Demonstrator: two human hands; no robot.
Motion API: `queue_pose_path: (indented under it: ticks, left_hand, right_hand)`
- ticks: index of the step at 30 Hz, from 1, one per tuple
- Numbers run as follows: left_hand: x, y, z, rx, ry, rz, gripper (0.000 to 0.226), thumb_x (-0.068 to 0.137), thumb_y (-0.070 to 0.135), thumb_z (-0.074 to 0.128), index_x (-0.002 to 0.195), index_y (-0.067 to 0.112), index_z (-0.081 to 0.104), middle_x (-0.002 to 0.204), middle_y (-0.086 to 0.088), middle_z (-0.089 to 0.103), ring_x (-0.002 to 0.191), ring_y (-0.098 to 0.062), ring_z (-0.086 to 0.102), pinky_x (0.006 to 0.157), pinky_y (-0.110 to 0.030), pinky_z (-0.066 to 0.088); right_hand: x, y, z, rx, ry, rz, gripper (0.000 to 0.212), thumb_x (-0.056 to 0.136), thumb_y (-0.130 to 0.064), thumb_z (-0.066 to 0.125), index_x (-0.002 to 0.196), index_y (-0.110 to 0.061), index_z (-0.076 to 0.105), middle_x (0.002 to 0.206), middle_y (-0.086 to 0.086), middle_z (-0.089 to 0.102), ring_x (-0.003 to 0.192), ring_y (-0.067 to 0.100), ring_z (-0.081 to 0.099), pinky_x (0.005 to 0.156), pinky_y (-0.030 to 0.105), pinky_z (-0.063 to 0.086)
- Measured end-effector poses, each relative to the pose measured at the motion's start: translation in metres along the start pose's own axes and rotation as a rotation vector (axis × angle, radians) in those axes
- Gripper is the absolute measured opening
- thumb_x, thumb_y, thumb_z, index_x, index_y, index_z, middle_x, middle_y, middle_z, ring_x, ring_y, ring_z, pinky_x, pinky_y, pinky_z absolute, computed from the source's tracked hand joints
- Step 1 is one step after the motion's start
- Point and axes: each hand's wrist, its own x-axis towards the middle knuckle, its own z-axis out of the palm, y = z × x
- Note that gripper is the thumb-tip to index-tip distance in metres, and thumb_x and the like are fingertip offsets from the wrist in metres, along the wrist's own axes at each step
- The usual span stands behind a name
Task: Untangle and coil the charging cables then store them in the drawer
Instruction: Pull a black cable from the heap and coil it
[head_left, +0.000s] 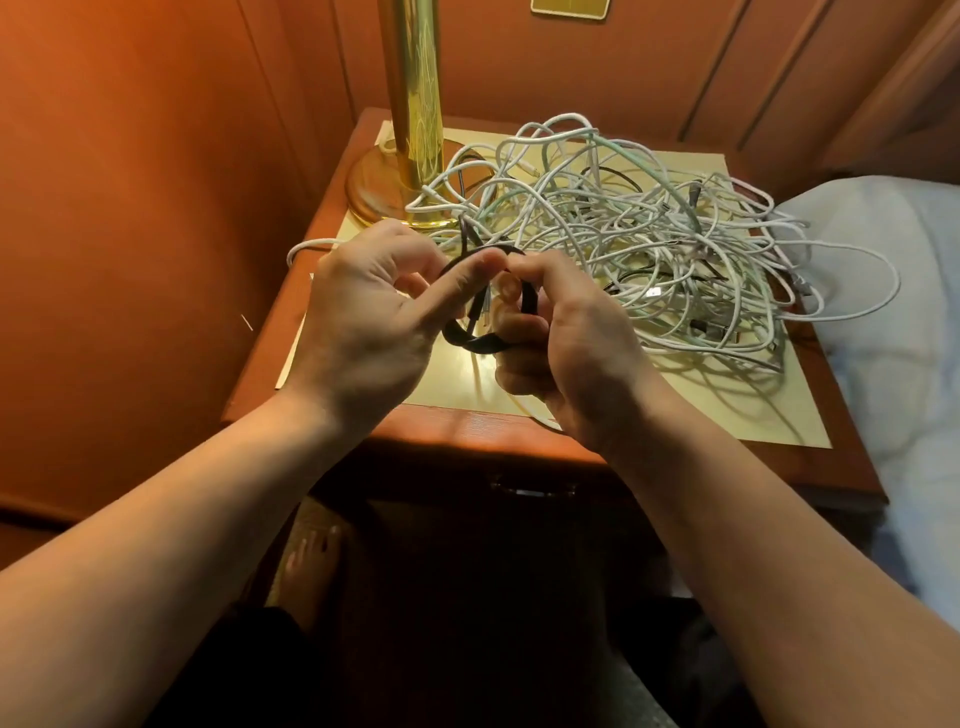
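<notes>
Fingertips meet over a small black cable (470, 340) wound into a tight loop above the front of the nightstand (467, 428). The left hand (374, 317) pinches the top of that loop between thumb and forefinger, while the right hand (566, 343) curls round its near side, fingers tucked under the ring to keep the turns together. Loose ends of the black cable stick up just behind the left thumb, so the coil looks close to finished but not yet secured, as far as I can judge. Beyond the hands, nearly all the work remains: a large tangle of white cables (649, 234), with a few dark and pale green strands threaded through, sprawls across the gold-coloured mat (727, 410) on the nightstand top, spreading from the brass lamp base (384, 192) to the right edge near the bed's white bedding (893, 291). One white strand trails off the left side of the top, behind the left hand. No finished coils are visible anywhere on the surface. The drawer handle (532, 488) shows below the front edge in shadow, and the drawer appears closed, so nothing seen here has been stored yet.
</notes>
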Motion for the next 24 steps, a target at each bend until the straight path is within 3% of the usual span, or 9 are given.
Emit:
queue_pose_path:
  ticks: [5, 10, 16, 20, 24]
  left_hand:
    - [0.001, 0.003, -0.002, -0.029, 0.033, -0.066, 0.042, 0.085, 0.05, 0.077, 0.091, 0.011, 0.066, 0.083, -0.003, 0.068, 0.071, -0.017, 0.068, 0.057, -0.038, 0.058]
    - [0.0, 0.005, -0.007, 0.208, 0.201, 0.298, 0.042, 0.09, 0.044, 0.078, 0.098, 0.004, 0.067, 0.09, 0.002, 0.069, 0.074, -0.007, 0.071, 0.059, -0.019, 0.056]
    - [-0.003, -0.002, -0.002, 0.492, 0.277, 0.492, 0.035, 0.099, 0.042, 0.069, 0.095, 0.009, 0.079, 0.086, -0.007, 0.077, 0.069, -0.021, 0.073, 0.053, -0.037, 0.056]
    - [-0.006, 0.003, 0.002, 0.434, 0.279, 0.475, 0.03, 0.1, 0.036, 0.069, 0.113, 0.011, 0.078, 0.1, -0.008, 0.078, 0.076, -0.02, 0.075, 0.061, -0.034, 0.06]
    - [-0.005, 0.004, 0.005, 0.44, 0.216, 0.472, 0.028, 0.103, 0.031, 0.065, 0.116, 0.008, 0.077, 0.1, -0.01, 0.077, 0.083, -0.022, 0.074, 0.061, -0.039, 0.06]
  right_hand:
    - [-0.001, 0.002, 0.001, -0.043, -0.022, -0.06, 0.037, 0.111, -0.02, 0.03, 0.075, -0.018, 0.038, 0.057, -0.005, 0.026, 0.046, 0.01, 0.019, 0.042, 0.022, 0.021]
    - [-0.004, 0.0, 0.003, -0.03, -0.042, -0.078, 0.039, 0.111, -0.019, 0.029, 0.073, -0.019, 0.036, 0.058, -0.003, 0.025, 0.045, 0.009, 0.018, 0.041, 0.02, 0.021]
    - [-0.003, 0.0, 0.0, -0.044, -0.032, -0.069, 0.04, 0.111, -0.023, 0.027, 0.072, -0.018, 0.038, 0.057, -0.003, 0.026, 0.044, 0.009, 0.02, 0.041, 0.02, 0.022]
    - [-0.002, -0.002, -0.002, -0.019, -0.067, -0.058, 0.041, 0.111, -0.027, 0.022, 0.073, -0.019, 0.037, 0.056, -0.005, 0.026, 0.044, 0.009, 0.017, 0.041, 0.021, 0.021]
    - [-0.001, -0.003, -0.004, -0.045, -0.04, -0.047, 0.042, 0.111, -0.026, 0.023, 0.072, -0.019, 0.038, 0.055, -0.005, 0.026, 0.043, 0.008, 0.017, 0.039, 0.02, 0.021]
